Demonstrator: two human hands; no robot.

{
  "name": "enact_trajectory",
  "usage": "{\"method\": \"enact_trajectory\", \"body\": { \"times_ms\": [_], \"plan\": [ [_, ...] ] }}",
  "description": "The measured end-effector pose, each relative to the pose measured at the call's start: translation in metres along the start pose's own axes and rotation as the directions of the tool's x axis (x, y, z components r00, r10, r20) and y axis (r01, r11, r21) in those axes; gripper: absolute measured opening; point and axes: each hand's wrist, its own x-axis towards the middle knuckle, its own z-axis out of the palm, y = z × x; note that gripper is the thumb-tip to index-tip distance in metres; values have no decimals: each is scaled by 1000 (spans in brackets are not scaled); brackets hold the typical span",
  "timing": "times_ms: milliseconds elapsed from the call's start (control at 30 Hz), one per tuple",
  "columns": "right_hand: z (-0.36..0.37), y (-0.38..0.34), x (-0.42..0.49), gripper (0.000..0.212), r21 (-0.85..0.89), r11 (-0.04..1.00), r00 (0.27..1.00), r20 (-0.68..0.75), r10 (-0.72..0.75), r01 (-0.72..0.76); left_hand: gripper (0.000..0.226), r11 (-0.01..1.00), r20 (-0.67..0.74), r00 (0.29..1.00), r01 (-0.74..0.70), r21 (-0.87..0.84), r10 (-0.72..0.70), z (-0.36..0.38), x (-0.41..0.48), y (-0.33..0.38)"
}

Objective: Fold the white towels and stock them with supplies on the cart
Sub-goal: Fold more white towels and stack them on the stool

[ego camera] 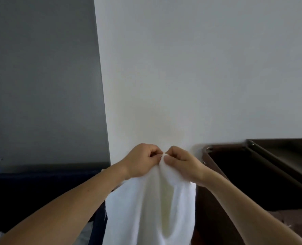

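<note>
Where the smooth, matt white wall [182, 68] met a flat grey panel [40, 76] along a straight, near-vertical edge, two containers stood low on either side. To the right was the dark brown cart [222, 206], hard-sided. It had a straight rim, a rounded corner with small metal fasteners, and an interior in deep shadow. To the left was a navy bin [40, 188] with a dull, cloth-like face. Between them, in front of the wall, hung the white towel [146, 209], soft and faintly fuzzy, with its long axis vertical. It was gathered to a narrow peak at the top and widened downward into two rounded lobes with a shaded crease between them; its lower end ran out of view. The left hand [141, 161] and the right hand [180, 163] were raised side by side, their knuckles almost touching. Each had its fingers curled and pinched the towel's peak.
</note>
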Motion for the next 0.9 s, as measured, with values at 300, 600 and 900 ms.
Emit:
{"method": "enact_trajectory", "body": {
  "times_ms": [300,600,900],
  "plan": [
    [-32,-14,20,16,-346,928,968,-150,-202,140,25,964,28,999,23,-264,-16,3,-28,-28],
    [-70,-10,49,19,-288,957,899,-412,-151,29,16,998,-282,959,1,-55,-17,-21,-54,-68],
    [-72,-9,58,20,-250,968,883,-457,-108,-11,35,891,-163,947,-190,412,278,-38,-84,-97]
  ]
}}
